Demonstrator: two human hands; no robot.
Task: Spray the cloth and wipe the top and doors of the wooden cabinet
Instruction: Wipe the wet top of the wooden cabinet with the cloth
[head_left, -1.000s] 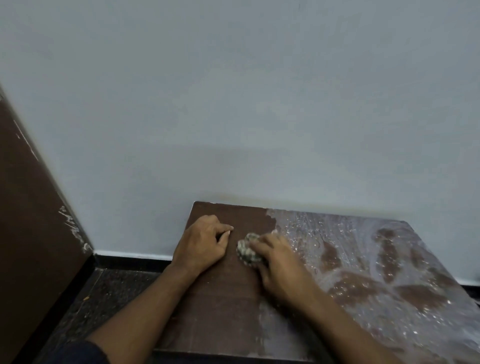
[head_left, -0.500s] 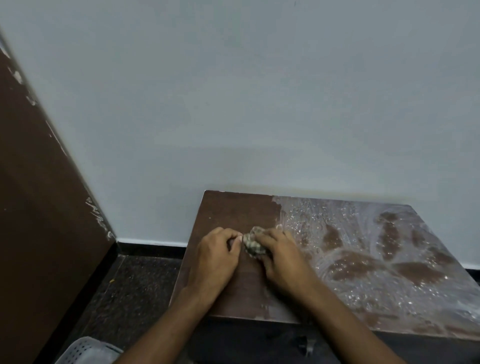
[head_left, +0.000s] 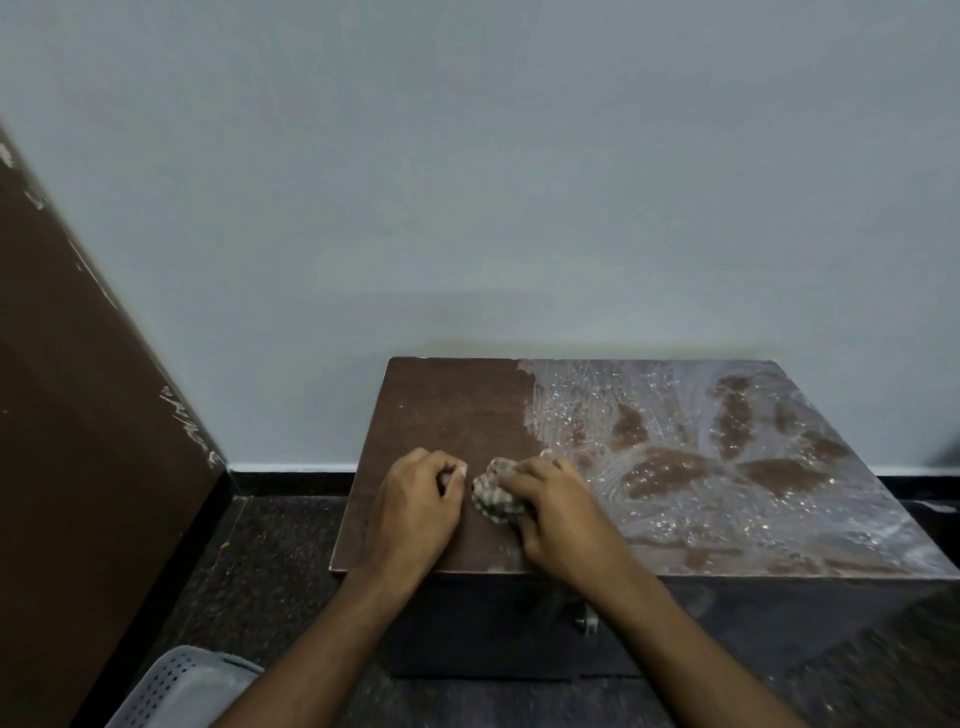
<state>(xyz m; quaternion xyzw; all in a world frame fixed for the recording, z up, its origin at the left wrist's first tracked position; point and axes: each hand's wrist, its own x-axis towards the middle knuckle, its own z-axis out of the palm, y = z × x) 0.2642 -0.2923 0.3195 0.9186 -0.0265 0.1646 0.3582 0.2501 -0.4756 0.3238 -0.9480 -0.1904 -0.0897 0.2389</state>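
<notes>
The low wooden cabinet stands against the wall. The left part of its top is dark and bare, while wet soapy streaks cover the right part. My right hand grips a small bunched checked cloth and presses it on the top, near the front edge, where the bare part meets the streaks. My left hand rests on the bare wood just left of the cloth, fingers curled, with a small gap to the cloth and nothing seen in it. The cabinet front is in shadow.
A tall brown panel leans in at the left. A white perforated basket sits on the dark speckled floor at lower left. A small metal latch shows on the cabinet front. A plain wall rises behind the cabinet.
Both hands have drawn back toward the cabinet's front edge with the cloth. My left hand went from lying flat to curled, touched the cloth half a second ago, and now sits apart from it.
</notes>
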